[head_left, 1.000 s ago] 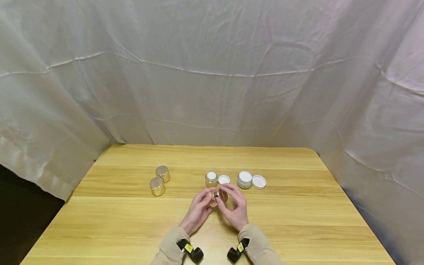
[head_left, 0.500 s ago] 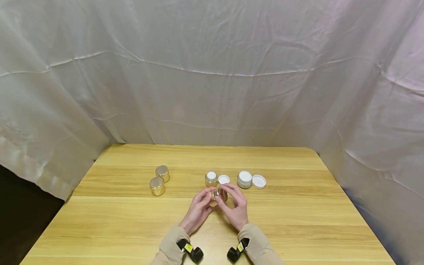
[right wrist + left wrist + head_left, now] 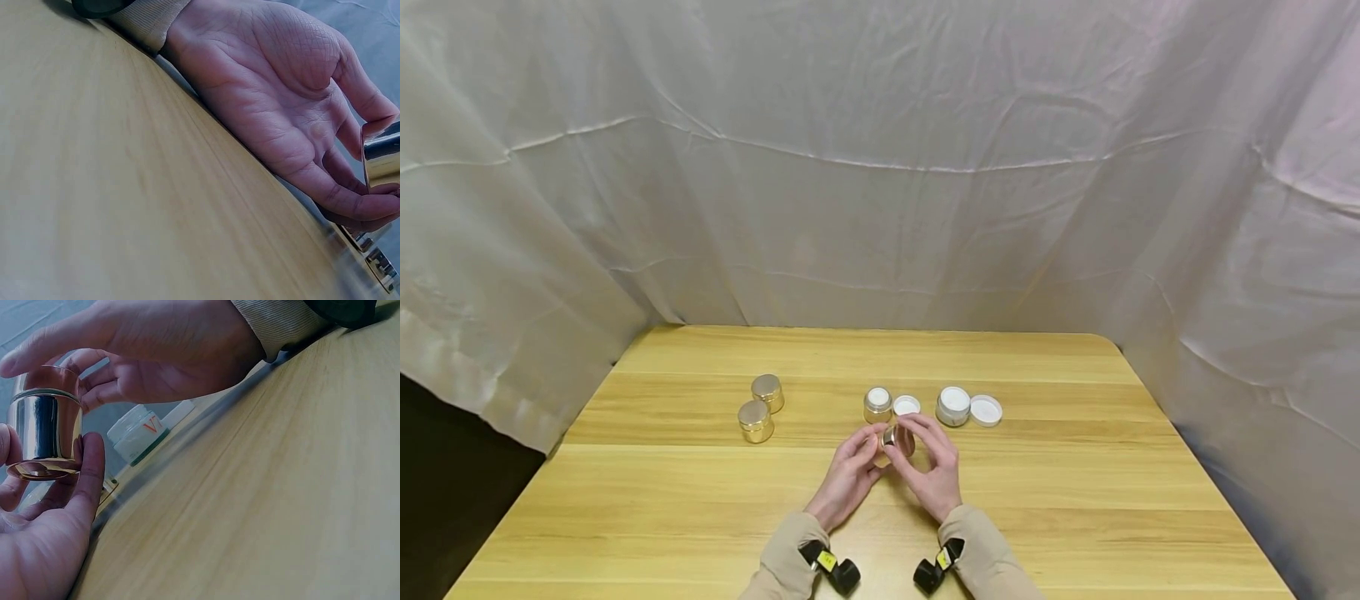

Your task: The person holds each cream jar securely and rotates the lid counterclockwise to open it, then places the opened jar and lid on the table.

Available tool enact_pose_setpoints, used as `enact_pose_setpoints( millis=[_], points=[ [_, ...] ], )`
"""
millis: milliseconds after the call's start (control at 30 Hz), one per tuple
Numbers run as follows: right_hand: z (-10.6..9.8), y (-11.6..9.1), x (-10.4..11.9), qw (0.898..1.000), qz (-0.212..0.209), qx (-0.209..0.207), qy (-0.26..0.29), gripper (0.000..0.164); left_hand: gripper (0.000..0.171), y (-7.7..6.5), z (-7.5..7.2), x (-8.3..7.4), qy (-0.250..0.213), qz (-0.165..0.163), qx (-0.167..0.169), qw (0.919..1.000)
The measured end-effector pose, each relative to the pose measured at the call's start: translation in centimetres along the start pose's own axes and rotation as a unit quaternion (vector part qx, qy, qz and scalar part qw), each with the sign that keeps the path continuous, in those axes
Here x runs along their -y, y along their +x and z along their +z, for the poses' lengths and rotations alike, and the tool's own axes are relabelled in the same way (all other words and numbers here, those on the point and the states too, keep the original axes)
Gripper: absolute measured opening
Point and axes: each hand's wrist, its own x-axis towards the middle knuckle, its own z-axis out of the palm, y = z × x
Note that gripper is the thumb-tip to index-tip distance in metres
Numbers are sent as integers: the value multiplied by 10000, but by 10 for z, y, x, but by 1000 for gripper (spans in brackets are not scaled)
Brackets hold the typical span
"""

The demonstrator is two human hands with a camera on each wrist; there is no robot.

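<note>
Near the middle of the table, both hands hold one shiny gold cosmetic jar point(image 3: 44, 428) above the wood. My left hand point(image 3: 844, 481) grips one end of it between thumb and fingers. At the other end, the fingers and thumb of my right hand point(image 3: 934, 471) close round its lidded side. A seam rings the jar in the left wrist view, and I cannot tell how tightly the two parts sit. In the right wrist view only a gold edge point(image 3: 382, 159) of the jar shows beyond the right hand's fingers.
Behind the hands stand an uncovered gold jar point(image 3: 877, 407) and a white lid point(image 3: 907, 406). To their right are an uncovered whitish jar point(image 3: 953, 408) and another white lid point(image 3: 987, 411). Two lidded gold jars point(image 3: 756, 422) stand at the left. A grey curtain point(image 3: 880, 208) surrounds the table point(image 3: 1075, 483).
Both hands stay in the same place with the jar between them. The right thumb shifts very slightly on the jar; the other jars and lids stand still.
</note>
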Motion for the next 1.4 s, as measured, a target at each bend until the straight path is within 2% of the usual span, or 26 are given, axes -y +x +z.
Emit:
enact_pose_setpoints(
  millis=[200, 333, 567, 667, 900, 1200, 1400],
  points=[
    [0, 0, 0, 9999, -28, 61, 116, 42, 21, 0, -1, 0, 19, 48, 89, 9999],
    [0, -1, -1, 9994, 38, 176, 311, 45, 21, 0, -1, 0, 14, 47, 83, 10000],
    [0, -2, -4, 9997, 110, 16, -217, 49, 22, 0, 0, 0, 6, 7, -4, 10000],
    [0, -2, -2, 9997, 151, 3, -209, 46, 23, -1, 0, 0, 4, 13, 11, 10000],
    [0, 2, 2, 9997, -1, 168, 148, 40, 22, 0, -1, 1, 27, 43, 68, 10000],
    [0, -1, -2, 9989, 210, 65, -407, 49, 21, 0, 0, -1, 15, -4, 1, 10000],
    [0, -2, -2, 9990, 131, 105, -420, 46, 21, 0, 0, -1, 24, -26, 2, 10000]
  ],
)
